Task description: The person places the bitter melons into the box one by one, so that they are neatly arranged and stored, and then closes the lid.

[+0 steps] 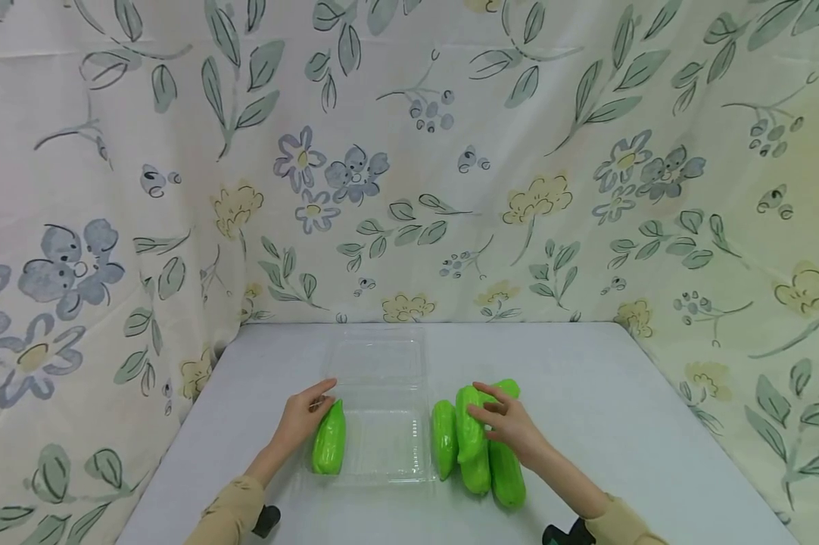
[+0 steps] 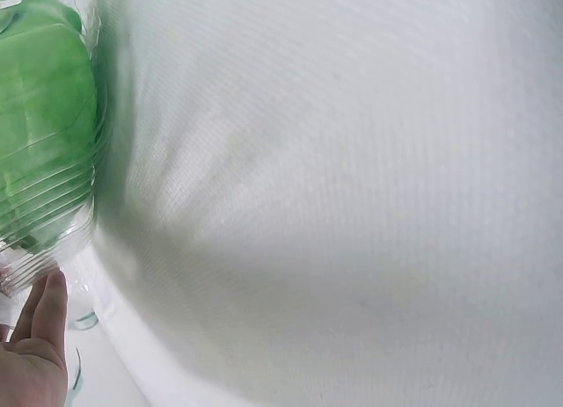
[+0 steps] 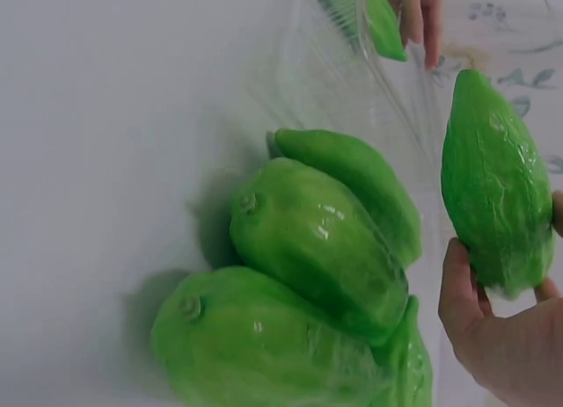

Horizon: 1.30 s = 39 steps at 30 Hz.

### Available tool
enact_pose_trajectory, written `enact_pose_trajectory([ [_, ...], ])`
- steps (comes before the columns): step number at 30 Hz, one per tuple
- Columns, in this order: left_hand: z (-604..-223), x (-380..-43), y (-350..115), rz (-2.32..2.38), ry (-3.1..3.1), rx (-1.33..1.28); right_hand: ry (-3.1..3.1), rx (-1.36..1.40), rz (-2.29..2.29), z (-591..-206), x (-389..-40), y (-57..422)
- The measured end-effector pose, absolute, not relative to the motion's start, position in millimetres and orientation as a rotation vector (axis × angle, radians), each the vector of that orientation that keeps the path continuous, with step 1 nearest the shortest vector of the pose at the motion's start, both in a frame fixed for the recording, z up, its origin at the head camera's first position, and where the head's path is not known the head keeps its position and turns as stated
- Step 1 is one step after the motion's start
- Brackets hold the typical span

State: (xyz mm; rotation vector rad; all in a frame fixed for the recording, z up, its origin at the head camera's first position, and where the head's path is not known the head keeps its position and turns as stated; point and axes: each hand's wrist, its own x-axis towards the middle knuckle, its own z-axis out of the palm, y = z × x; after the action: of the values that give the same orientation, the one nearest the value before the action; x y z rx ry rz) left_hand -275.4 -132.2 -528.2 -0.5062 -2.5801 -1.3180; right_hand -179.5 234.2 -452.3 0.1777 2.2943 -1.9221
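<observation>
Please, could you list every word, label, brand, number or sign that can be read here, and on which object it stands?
None: I find no readable text on the green vegetables, clear plastic container, white table or black wrist devices.
The cloth carries only plant drawings.

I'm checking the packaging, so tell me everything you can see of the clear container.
The clear container looks like thin, glossy, see-through plastic with ridged walls. It rests on the white table, its lid folded open beyond its base. One green vegetable lies along the base's left side, tip pointing away from the person; the rest of the base is bare. The left hand has its fingers at the container's left side; whether they grip it is unclear.
</observation>
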Motion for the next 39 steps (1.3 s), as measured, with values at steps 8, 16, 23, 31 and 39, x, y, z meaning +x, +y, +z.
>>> enact_pose_trajectory([
  [8, -527.6, -274.6, -132.2, -1.323, -2.587, -0.495, 2.285, 0.176, -1.954, -454.3, -181.7, 220.5],
  [16, -527.0, -274.0, -130.8, -1.324, -2.591, -0.504, 2.299, 0.188, -1.949, -455.8, -181.2, 207.7],
  [23, -526.2, -273.7, -131.3, -1.330, -2.585, -0.499, 2.289, 0.149, -1.942, -455.3, -181.3, 198.2],
  [31, -527.1, -275.4, -132.1, -1.322, -2.584, -0.516, 2.263, 0.076, -1.933, -457.3, -181.7, 183.2],
  [39, -527.8, -275.2, -132.1, -1.335, -2.576, -0.514, 2.239, 0.009, -1.898, -459.5, -181.7, 168.2],
])
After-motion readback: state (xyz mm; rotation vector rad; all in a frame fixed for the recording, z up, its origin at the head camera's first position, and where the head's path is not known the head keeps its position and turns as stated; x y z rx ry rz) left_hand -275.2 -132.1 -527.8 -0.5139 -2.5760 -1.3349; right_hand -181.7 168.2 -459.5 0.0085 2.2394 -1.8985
